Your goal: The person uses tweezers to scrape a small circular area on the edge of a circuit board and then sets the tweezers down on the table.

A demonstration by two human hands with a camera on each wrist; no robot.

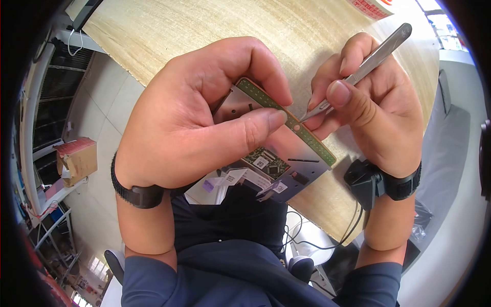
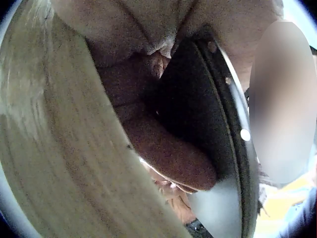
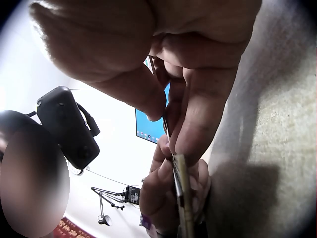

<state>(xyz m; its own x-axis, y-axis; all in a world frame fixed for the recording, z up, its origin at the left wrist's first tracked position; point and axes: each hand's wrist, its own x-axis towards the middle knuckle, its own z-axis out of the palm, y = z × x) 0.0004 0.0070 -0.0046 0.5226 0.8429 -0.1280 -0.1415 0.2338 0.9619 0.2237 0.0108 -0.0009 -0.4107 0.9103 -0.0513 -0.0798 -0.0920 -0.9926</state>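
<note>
My left hand grips a flat touchpad-like module, thumb on its metal face and fingers behind it. The module has a green circuit-board strip along one edge, a small chip board and a white ribbon cable. Its dark other face shows in the left wrist view, with a finger against it. My right hand pinches a silver scalpel between thumb and fingers. The blade's tip is right at the green edge, close to my left thumb tip. In the right wrist view the module appears edge-on.
A pale wooden table lies beneath the hands, with a red-printed item at its far edge. A black cable hangs from the right wrist camera. A cardboard box stands at the left. A monitor is behind.
</note>
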